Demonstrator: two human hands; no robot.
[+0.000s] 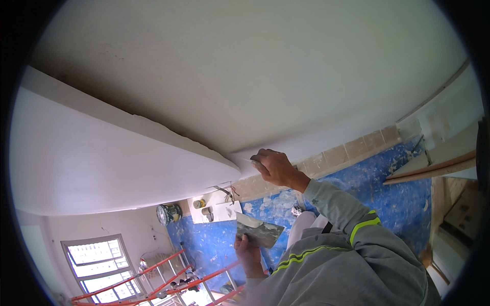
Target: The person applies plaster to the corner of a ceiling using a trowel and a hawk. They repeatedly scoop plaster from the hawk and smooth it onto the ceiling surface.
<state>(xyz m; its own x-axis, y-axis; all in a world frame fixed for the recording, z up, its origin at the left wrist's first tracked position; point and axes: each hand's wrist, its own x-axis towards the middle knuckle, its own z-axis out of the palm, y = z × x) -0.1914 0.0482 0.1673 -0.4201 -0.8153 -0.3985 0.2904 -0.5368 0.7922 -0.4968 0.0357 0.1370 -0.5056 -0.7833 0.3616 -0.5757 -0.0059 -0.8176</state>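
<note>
My right hand [279,169] is closed on a thin flat blade, likely a putty knife [248,160], held at the white wall [265,76]. Its edge lies close to the corner where a protruding white panel [122,153] meets the wall; most of the tool is hidden by my fingers. Lower down, my left hand [247,253] grips a grey rectangular plate [261,234] by its near edge. Whitish paste [248,220] lies along the far edge of that plate.
A blue, paste-spattered sheet [352,176] covers the floor. An orange ladder [168,285] stands at lower left, near a window [102,265]. A paint bucket [169,214] and a white board [224,211] with cans are beyond my left hand. Panels [434,168] lean at right.
</note>
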